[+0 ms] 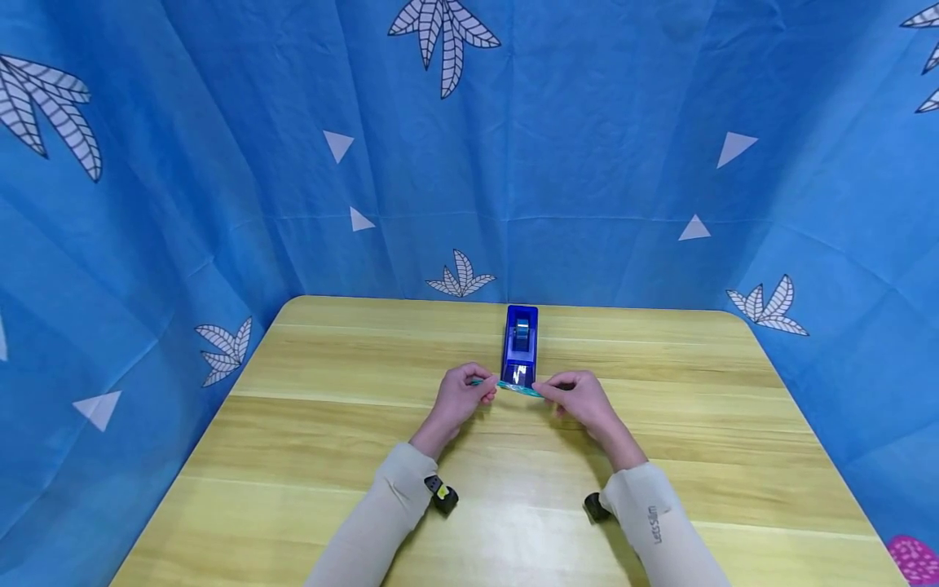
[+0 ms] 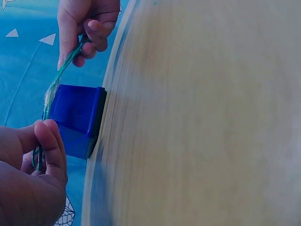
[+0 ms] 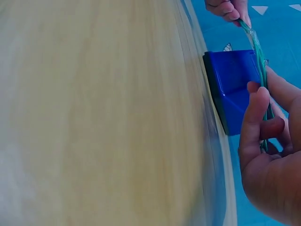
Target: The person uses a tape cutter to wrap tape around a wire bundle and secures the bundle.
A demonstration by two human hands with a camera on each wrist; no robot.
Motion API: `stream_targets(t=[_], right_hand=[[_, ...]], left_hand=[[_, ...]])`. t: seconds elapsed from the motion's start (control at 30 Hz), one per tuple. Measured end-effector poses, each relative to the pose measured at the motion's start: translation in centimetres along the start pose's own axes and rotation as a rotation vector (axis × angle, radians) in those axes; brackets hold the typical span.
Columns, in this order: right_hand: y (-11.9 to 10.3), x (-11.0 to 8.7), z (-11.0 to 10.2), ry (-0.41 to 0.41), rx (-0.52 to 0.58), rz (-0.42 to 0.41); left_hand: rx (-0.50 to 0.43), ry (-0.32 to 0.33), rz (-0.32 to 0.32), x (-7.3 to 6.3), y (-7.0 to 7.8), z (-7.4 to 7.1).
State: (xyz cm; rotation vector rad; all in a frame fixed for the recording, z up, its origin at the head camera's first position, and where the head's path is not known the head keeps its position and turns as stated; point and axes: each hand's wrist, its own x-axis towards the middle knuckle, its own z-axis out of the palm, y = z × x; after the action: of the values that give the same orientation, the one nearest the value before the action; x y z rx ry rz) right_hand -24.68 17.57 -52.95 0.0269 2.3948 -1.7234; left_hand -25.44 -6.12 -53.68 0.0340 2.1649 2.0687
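Note:
A bundle of thin green cord (image 1: pixel 522 389) is stretched level between both hands, with a clear, shiny band of tape (image 2: pixel 51 94) wrapped about its middle. My left hand (image 1: pixel 462 399) pinches one end between thumb and fingers, and a small loop of the strands shows within its grasp in the left wrist view. The other end is held by my right hand (image 1: pixel 583 401), strands running down past its curled fingers in the right wrist view. Just beyond the cord stands a blue tape dispenser (image 1: pixel 521 346) with a roll of tape (image 1: pixel 522 328) in it.
The wooden table (image 1: pixel 352 456) has rounded far corners and meets a blue patterned curtain (image 1: pixel 587 147) at the back and sides. Black wrist cameras (image 1: pixel 443 497) are strapped on at both sleeves.

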Motion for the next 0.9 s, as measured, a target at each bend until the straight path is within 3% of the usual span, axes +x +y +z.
stream_targets(t=[0.27,0.5,0.8,0.9], right_hand=[[0.28,0.19,-0.35,-0.042,0.012,0.077],[0.38,0.53,-0.5,0.019,0.131,0.004],[-0.11,0.46,-0.52,0.12,-0.048,-0.073],[-0.2,0.45,-0.47,0.132,-0.044,-0.071]], left_hand=[[0.011,0.01,-0.013,-0.04,0.15,0.05],[-0.021,0.009,-0.044,0.14,-0.03,0.39],[-0.04,0.044,-0.046,0.18,0.16,0.59],[-0.032,0.032,-0.042,0.2,0.24,0.55]])
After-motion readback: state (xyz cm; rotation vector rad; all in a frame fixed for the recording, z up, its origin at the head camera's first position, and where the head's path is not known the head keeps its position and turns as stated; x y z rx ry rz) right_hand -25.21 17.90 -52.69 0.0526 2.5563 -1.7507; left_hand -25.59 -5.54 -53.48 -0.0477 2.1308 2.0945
